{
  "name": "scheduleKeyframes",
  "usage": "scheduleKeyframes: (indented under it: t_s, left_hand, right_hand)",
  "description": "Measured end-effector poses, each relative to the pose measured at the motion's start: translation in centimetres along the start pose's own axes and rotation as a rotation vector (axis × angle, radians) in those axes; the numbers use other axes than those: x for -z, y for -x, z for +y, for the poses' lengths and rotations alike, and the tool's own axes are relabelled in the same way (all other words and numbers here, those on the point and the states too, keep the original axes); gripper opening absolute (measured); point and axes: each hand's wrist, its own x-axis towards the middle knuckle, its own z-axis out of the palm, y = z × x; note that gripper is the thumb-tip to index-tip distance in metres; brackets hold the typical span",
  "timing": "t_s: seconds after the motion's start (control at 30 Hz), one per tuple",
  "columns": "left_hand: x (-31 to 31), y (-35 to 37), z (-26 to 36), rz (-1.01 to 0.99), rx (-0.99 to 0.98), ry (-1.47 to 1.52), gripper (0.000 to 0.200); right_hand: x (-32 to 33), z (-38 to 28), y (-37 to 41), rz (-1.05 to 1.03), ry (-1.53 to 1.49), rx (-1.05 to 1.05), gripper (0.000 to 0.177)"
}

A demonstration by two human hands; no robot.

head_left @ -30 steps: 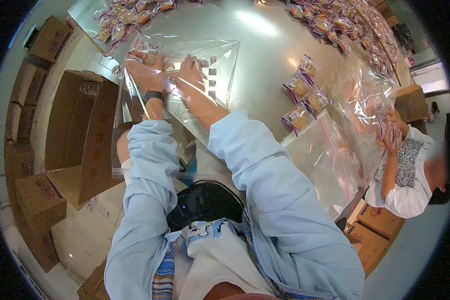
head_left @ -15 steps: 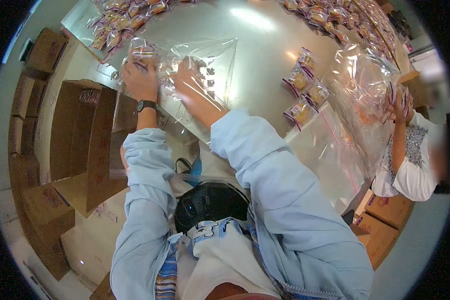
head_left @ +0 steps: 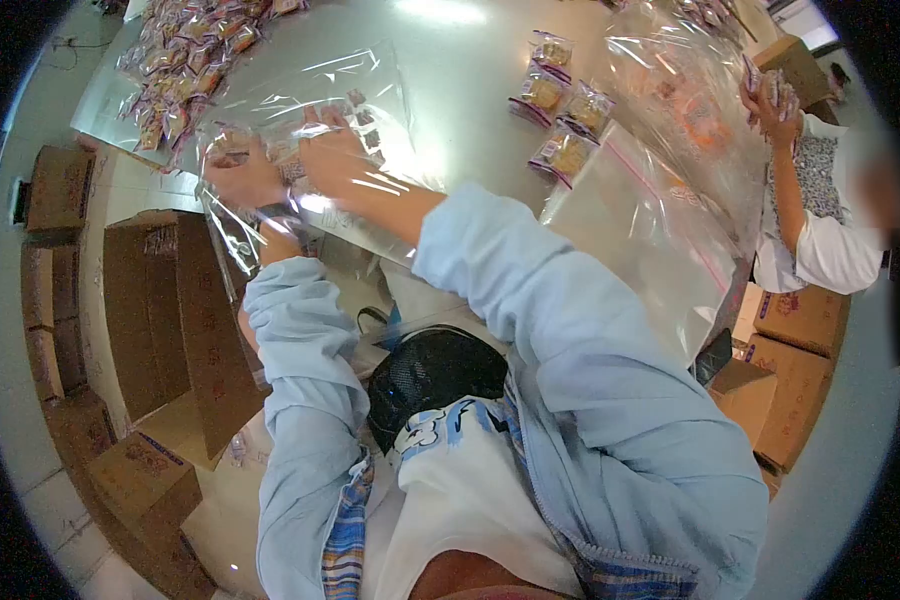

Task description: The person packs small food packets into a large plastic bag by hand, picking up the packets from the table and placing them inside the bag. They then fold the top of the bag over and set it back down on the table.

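Note:
A large clear plastic bag lies on the metal table, spread over both forearms. My left hand, with a dark watch at its wrist, is inside the bag with its fingers curled at a small wrapped snack packet. Close beside it, also under the film, my right hand has bent fingers pointing away from me. Glare and plastic hide what its fingertips hold. Part of another packet shows between the two hands.
A heap of snack packets lies at the far left, with several packets right of centre. Flat clear bags lie at the right. An open carton stands left. A co-worker's hand handles packets beside a filled bag.
Both my hands have moved left and slightly nearer, with the bag now stretched further over them. The view has shifted, showing more of the left heap.

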Motion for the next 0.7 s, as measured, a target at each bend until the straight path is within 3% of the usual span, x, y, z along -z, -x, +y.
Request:
scheduleKeyframes:
  t_s: [0.1,0.13,0.23,0.27,0.37,0.5,0.63,0.7]
  left_hand:
    - [0.3,-0.5,-0.9,-0.206,-0.154,0.108,0.032]
    - [0.2,-0.3,-0.9,-0.147,-0.224,0.128,0.026]
    - [-0.5,-0.3,-1.0,-0.130,-0.143,0.137,0.023]
    - [-0.5,-0.2,-1.2,-0.132,-0.171,0.141,0.022]
    - [0.5,0.1,-1.4,-0.150,-0.259,0.114,0.019]
    - [1.7,1.6,-0.4,-0.322,-0.327,0.015,0.026]
    - [1.0,0.3,-3.1,-0.406,-0.406,0.040,0.036]
    - [1.7,-0.5,-3.2,-0.454,-0.489,-0.019,0.038]
  right_hand:
    - [-0.1,-0.7,1.4,0.287,-0.176,-0.004,0.053]
    - [0.0,-1.2,2.1,0.279,-0.225,-0.003,0.054]
    - [1.3,-2.0,4.7,0.185,-0.162,0.053,0.055]
    - [1.7,-2.2,6.0,0.254,-0.298,0.030,0.058]
    - [0.7,-1.3,7.3,0.118,-0.309,0.069,0.055]
    - [3.0,-1.3,6.8,-0.120,-0.282,0.022,0.047]
    - [-0.2,-2.0,7.6,0.005,-0.174,0.013,0.077]
    - [-0.8,-1.8,8.1,-0.017,-0.360,-0.018,0.077]
